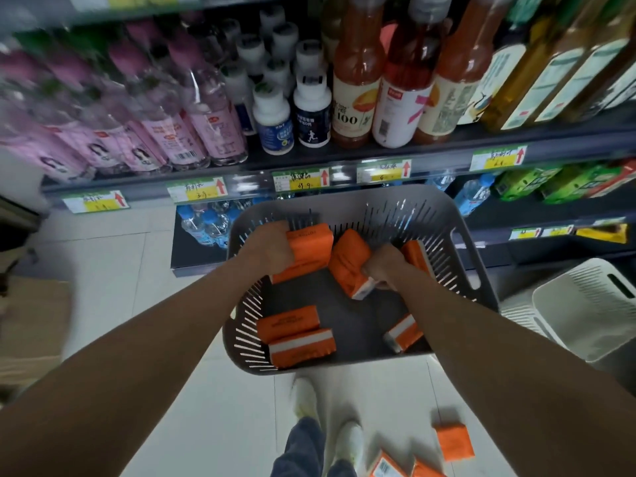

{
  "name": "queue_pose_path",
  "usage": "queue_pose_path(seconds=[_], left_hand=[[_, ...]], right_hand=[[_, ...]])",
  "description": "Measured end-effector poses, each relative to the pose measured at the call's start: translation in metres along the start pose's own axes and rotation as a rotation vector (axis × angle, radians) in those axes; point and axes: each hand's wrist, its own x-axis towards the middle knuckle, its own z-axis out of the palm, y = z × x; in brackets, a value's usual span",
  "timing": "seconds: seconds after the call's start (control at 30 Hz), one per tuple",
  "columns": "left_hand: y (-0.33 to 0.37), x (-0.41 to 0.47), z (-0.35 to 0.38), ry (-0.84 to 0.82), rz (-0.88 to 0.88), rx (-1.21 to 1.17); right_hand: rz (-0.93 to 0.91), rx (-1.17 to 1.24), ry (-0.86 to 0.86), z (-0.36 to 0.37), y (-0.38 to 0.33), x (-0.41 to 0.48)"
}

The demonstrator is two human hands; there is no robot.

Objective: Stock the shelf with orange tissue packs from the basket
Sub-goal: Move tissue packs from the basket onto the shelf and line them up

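Observation:
A dark grey slotted basket [457, 256] sits on the floor in front of the shelf and holds several orange tissue packs. My left hand [270, 247] grips one orange pack [309, 256] at the basket's far left. My right hand [387, 265] grips another orange pack [349, 261] in the middle of the basket; a third pack [414, 254] leans against the right wall beside that hand. Two packs [296, 333] lie stacked at the near left and one [402, 333] at the near right.
Shelves [344, 160] of pink, white and red-brown bottles stand behind the basket, with water bottles [203, 223] on the lowest shelf. A white basket [585, 304] stands at right. More orange packs [452, 442] lie on the floor by my feet. A cardboard box [31, 325] is at left.

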Motion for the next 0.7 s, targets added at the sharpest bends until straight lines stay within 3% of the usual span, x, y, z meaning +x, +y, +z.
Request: queue_pose_path(seconds=[0.2,0.53,0.7], left_hand=[[0.035,-0.057,-0.067,0.066,0.023,-0.052],[0.062,-0.177,-0.198,0.427,0.105,-0.224],[0.045,-0.228,-0.242,0.639,0.088,-0.332]], right_hand=[[-0.210,-0.005,0.197,-0.051,-0.034,-0.071],[-0.659,0.009,0.345,-0.126,-0.125,-0.223],[-0.809,0.108,0.521,-0.135,-0.165,-0.276]])
